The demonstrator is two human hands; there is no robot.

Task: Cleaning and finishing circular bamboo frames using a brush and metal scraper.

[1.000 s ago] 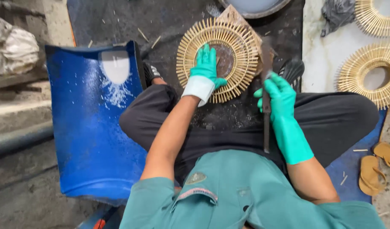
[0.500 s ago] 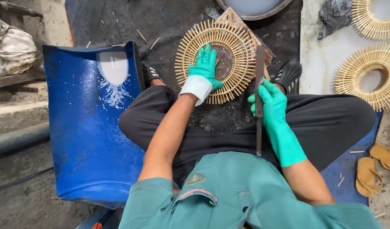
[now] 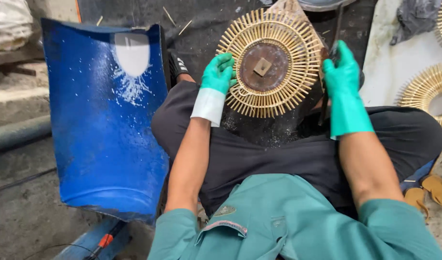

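A round sunburst frame of bamboo sticks (image 3: pixel 269 65) lies in front of my crossed legs, with a brown disc and a small square block at its middle. My left hand (image 3: pixel 218 73), in a green glove, rests on the frame's left rim. In its green glove, my right hand (image 3: pixel 342 72) is closed around a long dark metal tool (image 3: pixel 332 43), held upright against the frame's right edge.
A curved blue plastic sheet (image 3: pixel 105 125) splashed with white lies to my left. More bamboo sunburst frames (image 3: pixel 430 94) rest on a white board at the right. Tan sandals (image 3: pixel 430 192) sit by my right knee. A grey rag (image 3: pixel 413 21) lies at top right.
My right hand has lifted the dark tool from my lap up to the frame's right edge. The view has come closer to the frame. My left hand stays on the left rim.
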